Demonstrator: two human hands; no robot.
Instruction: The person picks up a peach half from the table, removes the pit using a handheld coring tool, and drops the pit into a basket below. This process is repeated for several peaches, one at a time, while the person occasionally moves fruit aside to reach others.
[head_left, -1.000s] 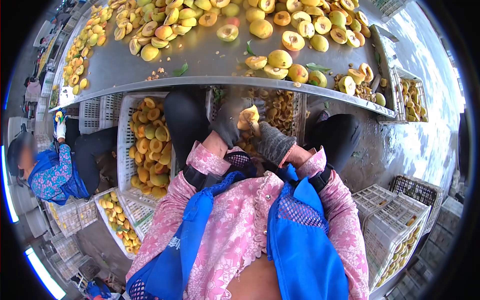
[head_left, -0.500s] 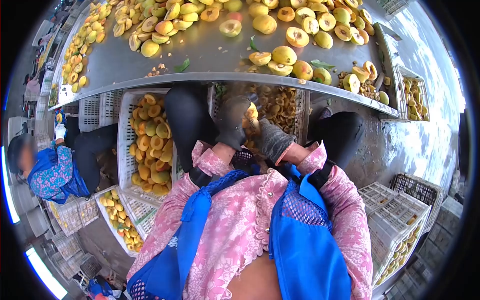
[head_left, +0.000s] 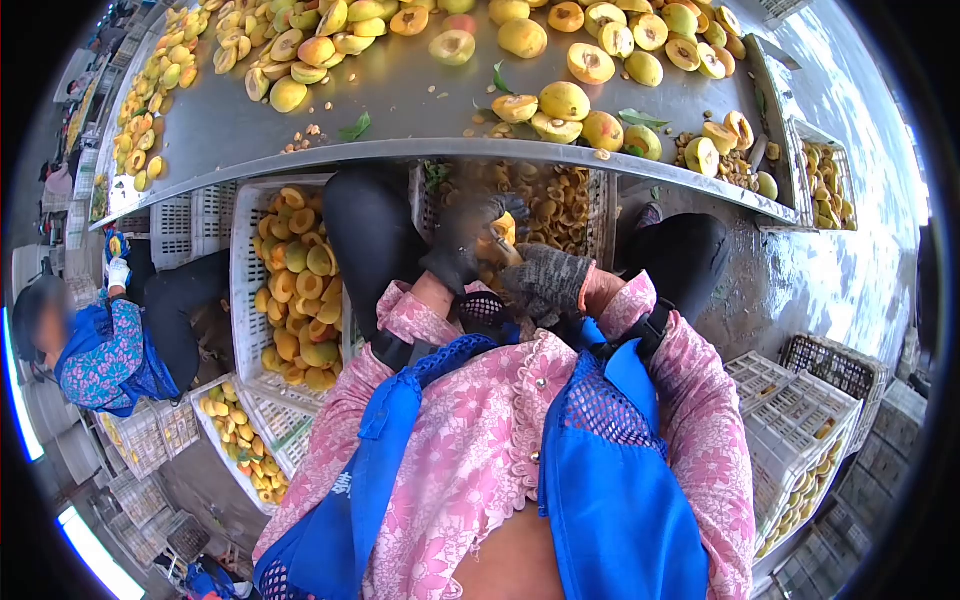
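My left hand [head_left: 462, 240], in a dark glove, is wrapped round a yellow-orange fruit piece [head_left: 503, 229] between my knees. Close beside it on the right is my right hand [head_left: 547, 277] in a grey knitted glove, its fingers closed on a small tool [head_left: 509, 250] whose visible part touches the fruit. The tool's exact shape is too small to tell. Beneath both hands stands a crate [head_left: 601, 215] of cut fruit pieces [head_left: 557, 205], partly hidden by the hands.
A metal table [head_left: 400, 110] with halved fruit, pits and leaves spans the front. A white crate [head_left: 243, 300] of fruit halves stands left of my knee. Stacked crates [head_left: 790, 400] stand at right. A co-worker [head_left: 115, 350] sits at far left.
The fruit has turned in my left hand, and more of its orange side shows. My right hand has shifted slightly and its wrist lies flatter. The view has moved a little.
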